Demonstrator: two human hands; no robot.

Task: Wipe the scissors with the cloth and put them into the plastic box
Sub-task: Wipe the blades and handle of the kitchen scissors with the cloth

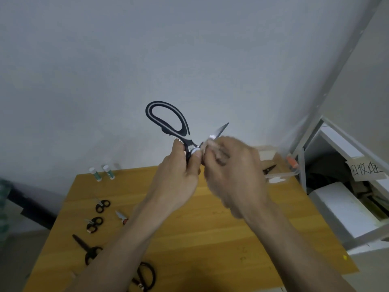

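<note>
- Wooden table (210, 239) lay below everything and serves as the landmark; both forearms reached out over it from the near edge.
- At the table's near left edge lay black-handled shears (145, 276), partly hidden by the left forearm.
- Just beyond them, on the table's left side, lay long black scissors (87, 248), then two small black pairs (94, 224) (102, 205) and a short blade with a red handle (121, 217).
- Above the table's middle, the left hand (179, 175) gripped the big scissors (168, 123) near the pivot, fingers curled round the lower handle; the upper black-and-white loop stood free above.
- Right hand (235, 175), blurred, was closed on a pale cloth (210, 144) pinched about the blade, whose tip stuck out up and right.
- At the table's far left corner stood two white tubes (102, 172) with green labels.
- At its far right corner sat the clear box (277, 175) with a dark pair (269, 169) inside.
- Right of the table stood a grey shelf (305, 165) holding white foam blocks (341, 207).
</note>
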